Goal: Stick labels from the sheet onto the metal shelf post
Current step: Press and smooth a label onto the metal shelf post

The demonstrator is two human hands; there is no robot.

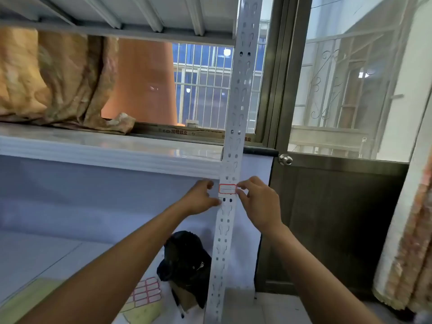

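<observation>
Head view: the left hand [201, 197] is held with curled fingers against the left edge of the post [233, 127]; whether it grips cannot be told. Between the hands, a label [227, 188] is laid on the post, its right edge pinched by the right hand [259, 202]. Below the left forearm, the sheet [146, 292] is seen beside a black bag [184, 260].

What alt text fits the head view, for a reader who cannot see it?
Two bare hands set a red-bordered label on a perforated white metal shelf post: the right hand pinches the label's right end, the left hand meets the post's left side. The label sheet lies at lower left beside a black bag.
</observation>
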